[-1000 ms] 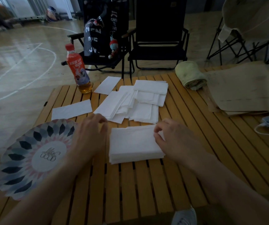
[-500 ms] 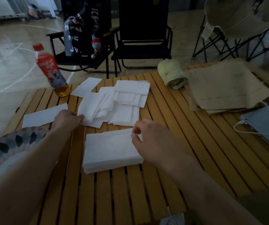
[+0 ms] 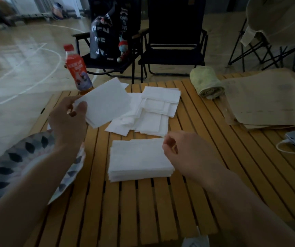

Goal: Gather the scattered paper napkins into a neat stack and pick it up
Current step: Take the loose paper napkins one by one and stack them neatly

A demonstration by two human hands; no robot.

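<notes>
Your left hand point(image 3: 68, 120) pinches a thin bundle of napkins point(image 3: 105, 102) by one corner, thumb on top and fingers curled beneath, and holds it in the air above the table point(image 3: 143, 211), near the bottle point(image 3: 77, 68). A grip that far out on soft paper is the first risk: the free end can droop, the sheets can fan apart, and one may slide out on the way across. A wide swing could also clip the bottle, which is tall and likely to tip

The gathered stack point(image 3: 139, 159) lies flat in front of you, its edges fairly square. Your right hand point(image 3: 184, 152) sits at the stack's far right corner with its fingers curled in; you cannot tell from here whether they pinch the top sheets or only rest beside them. If that hand lifts or drags as the bundle lands, the upper layers probably skew, and you have to square the whole stack again. If it lies over the corner, the bundle will likely come down crooked on top of it

The loose pile point(image 3: 152, 111) beyond the stack is overlapped and partly crumpled near its middle, so scooping it in one go risks folding sheets under. The gaps between the table's slats may catch an edge if you slide napkins instead of lifting them. The patterned plate point(image 3: 9, 166) lies under your left forearm and could shift if you lean on it
</notes>
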